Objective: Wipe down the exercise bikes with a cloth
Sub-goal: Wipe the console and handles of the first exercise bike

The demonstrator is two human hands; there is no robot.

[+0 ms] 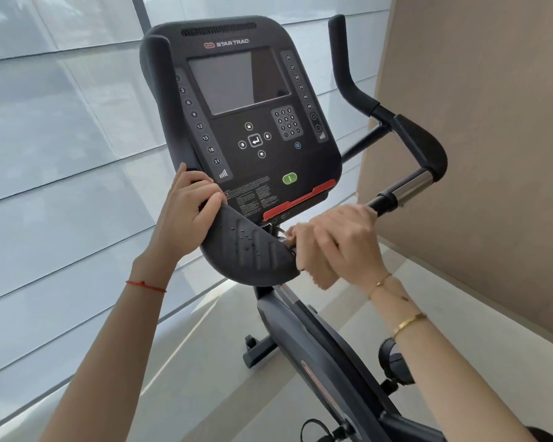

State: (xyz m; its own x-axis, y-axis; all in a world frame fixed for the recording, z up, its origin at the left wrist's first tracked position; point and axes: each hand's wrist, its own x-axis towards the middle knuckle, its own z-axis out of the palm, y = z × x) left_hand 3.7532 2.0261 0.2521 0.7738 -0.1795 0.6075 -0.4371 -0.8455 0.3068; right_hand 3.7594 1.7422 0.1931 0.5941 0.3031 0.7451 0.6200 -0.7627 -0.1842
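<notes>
Exercise bike (307, 339) stands centre frame, console (246, 116) tilted toward the camera. Console top reads "STAR TRAC"; side columns numbered 3–21 at left, 24–40 at right; numeric keypad and green button (289, 178) below the dark screen. Left hand (189, 212) curled around the left handlebar grip (160, 100) at the console's lower corner. Right hand (339, 240) closed on a pale cloth (316, 269), pressed against the bar junction under the console, just beside the padded rest (249, 247).

Red string bracelet (146, 286) left; gold bracelets (408, 323) right.
</notes>
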